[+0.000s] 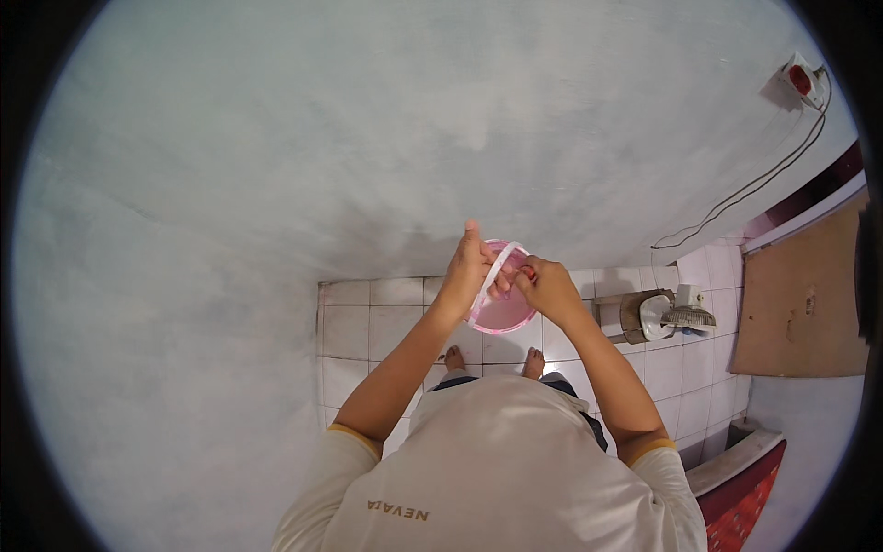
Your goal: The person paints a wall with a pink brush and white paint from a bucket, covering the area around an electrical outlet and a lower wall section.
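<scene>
A round pink bucket point(501, 316) with a white carrying handle point(497, 273) is in front of my body, close to the wall. My left hand point(469, 267) is at its left side with the thumb pointing up. Its fingers pass under the white handle into the bucket's mouth, and the bucket seems to hang from this hand. At the bucket's right rim my right hand point(550, 290) is closed in a pinch on a small orange-red piece point(528, 272), mostly covered by the fingers. What the bucket holds is hard to make out.
A pale grey wall point(368, 120) rises ahead and to the left. White floor tiles point(346, 333) lie under my bare feet point(454, 359). At right are a fan point(690, 316), a wooden stool point(631, 316), a brown board point(796, 294) and a wall socket point(802, 81) with a hanging cable.
</scene>
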`<state>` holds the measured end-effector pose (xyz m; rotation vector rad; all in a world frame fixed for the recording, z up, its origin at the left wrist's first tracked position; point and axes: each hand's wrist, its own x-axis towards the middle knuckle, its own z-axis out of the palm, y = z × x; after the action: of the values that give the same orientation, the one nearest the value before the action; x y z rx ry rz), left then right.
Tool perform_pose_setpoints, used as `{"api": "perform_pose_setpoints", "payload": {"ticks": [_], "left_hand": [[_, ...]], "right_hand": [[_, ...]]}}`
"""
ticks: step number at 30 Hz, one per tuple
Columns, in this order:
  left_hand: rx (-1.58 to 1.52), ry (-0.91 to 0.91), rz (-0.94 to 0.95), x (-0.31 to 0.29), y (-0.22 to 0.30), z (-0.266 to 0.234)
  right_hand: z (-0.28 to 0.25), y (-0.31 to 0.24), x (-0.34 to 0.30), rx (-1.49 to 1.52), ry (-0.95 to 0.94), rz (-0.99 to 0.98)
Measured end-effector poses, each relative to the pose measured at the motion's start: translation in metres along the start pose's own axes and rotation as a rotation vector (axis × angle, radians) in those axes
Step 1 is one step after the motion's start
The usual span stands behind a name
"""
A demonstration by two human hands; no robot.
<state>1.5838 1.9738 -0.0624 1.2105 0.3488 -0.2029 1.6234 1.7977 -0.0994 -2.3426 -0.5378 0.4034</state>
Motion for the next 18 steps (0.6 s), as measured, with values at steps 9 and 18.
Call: {"api": "perform_pose_setpoints", "payload": {"ticks": [9, 18], "left_hand": [[-0.068, 0.113, 0.019, 0.003, 0.001, 0.005], [-0.068, 0.066, 0.06, 0.008, 0.0, 0.009]], "right_hand": [[-0.025, 0.041, -0.048, 0.942, 0.039, 0.345], [-0.018, 0.062, -0.082, 1.076, -0.106, 0.28]]}}
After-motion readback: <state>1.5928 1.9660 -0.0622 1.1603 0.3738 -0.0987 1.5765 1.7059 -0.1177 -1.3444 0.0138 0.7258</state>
